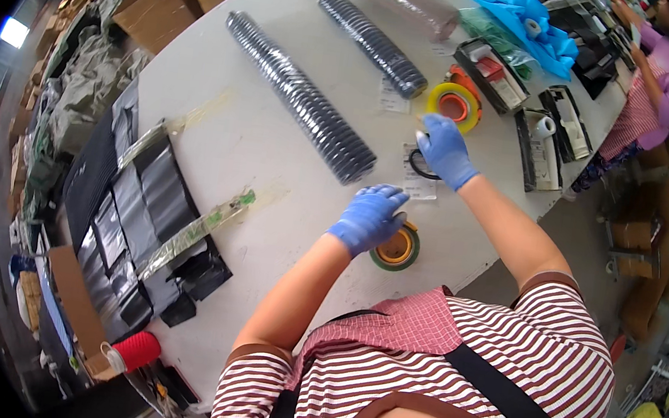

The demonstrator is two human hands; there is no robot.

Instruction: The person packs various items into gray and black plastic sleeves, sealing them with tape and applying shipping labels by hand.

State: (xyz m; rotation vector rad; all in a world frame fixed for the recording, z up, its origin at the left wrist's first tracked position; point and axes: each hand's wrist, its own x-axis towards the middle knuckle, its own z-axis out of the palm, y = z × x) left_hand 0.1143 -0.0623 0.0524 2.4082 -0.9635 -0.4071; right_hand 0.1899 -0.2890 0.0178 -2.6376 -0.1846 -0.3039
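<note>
My left hand (pixel 368 218), in a blue glove, hovers with its fingers stretched out near the lower end of a long black ribbed roll (pixel 306 97) in clear wrap. Partly behind it lies a green and yellow roll of tape (pixel 397 248). My right hand (pixel 447 151), also gloved in blue, has its fingers bent in together; whatever is between the fingertips is too small to name. A black loop (pixel 418 166) shows beside that hand, over a printed paper slip (pixel 420 188). Just beyond is a yellow roll of tape (pixel 468 111).
A shorter black ribbed roll (pixel 372 42) lies farther back. Black trays (pixel 540 155) and a blue plastic bag (pixel 524 23) are at the right. Taped black sheeting (pixel 142 210) covers the left side, with a red spool (pixel 135 352) nearby. Another person (pixel 658 90) stands at far right.
</note>
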